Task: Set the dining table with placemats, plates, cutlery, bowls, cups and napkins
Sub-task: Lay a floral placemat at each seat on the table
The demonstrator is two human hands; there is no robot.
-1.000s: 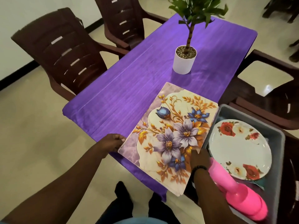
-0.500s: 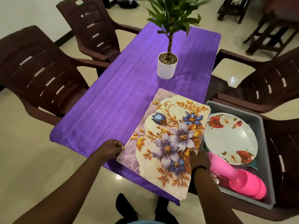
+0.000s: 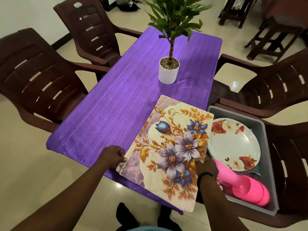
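Observation:
A stack of floral placemats (image 3: 168, 147) lies at the near right corner of the purple table (image 3: 126, 104), hanging over its front edge. My left hand (image 3: 112, 155) pinches the stack's left edge, where thin layers show. My right hand (image 3: 205, 165) grips the stack's right edge, thumb on top. To the right, a grey tub (image 3: 266, 135) rests on a chair and holds a white plate with red roses (image 3: 233, 144) and stacked pink cups (image 3: 246, 189) lying on their side.
A potted plant in a white pot (image 3: 168, 70) stands mid-table. Brown plastic chairs stand on the left (image 3: 38, 80), the far left (image 3: 93, 32) and the right (image 3: 273, 87). Dark wooden stools (image 3: 275, 35) stand at the back right.
My head has tipped up and back, so more of the table and chairs shows. Both hands keep their hold on the placemat stack, which stays at the table's near right corner.

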